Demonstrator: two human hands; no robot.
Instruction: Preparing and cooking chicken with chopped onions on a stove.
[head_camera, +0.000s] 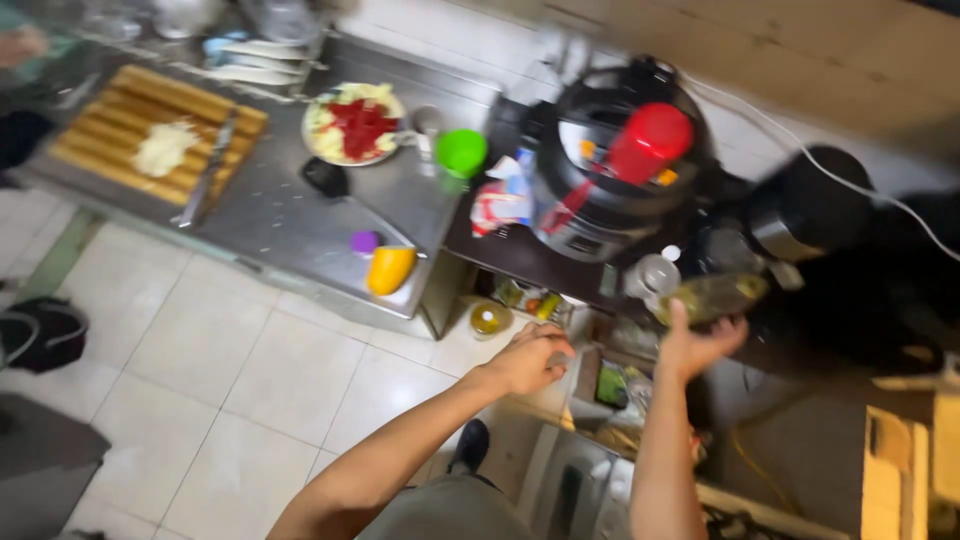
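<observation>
My right hand (697, 345) grips a clear plastic bottle of yellowish oil (712, 296), lying tilted, with its cap end toward a white-lidded jar (652, 273). My left hand (530, 358) is curled shut just left of it, over the edge of a dark low shelf (510, 255); the blur hides whether it holds anything. A black cooker with a red knob (620, 160) stands on that shelf right behind both hands.
A steel table (280, 220) at the left carries a wooden cutting board (150, 135) with a knife and chopped white food, a plate of red and pale vegetables (355, 125), a green cup (462, 152) and a yellow pepper (389, 268). A black pot (805, 205) sits at the right. White tiled floor lies below.
</observation>
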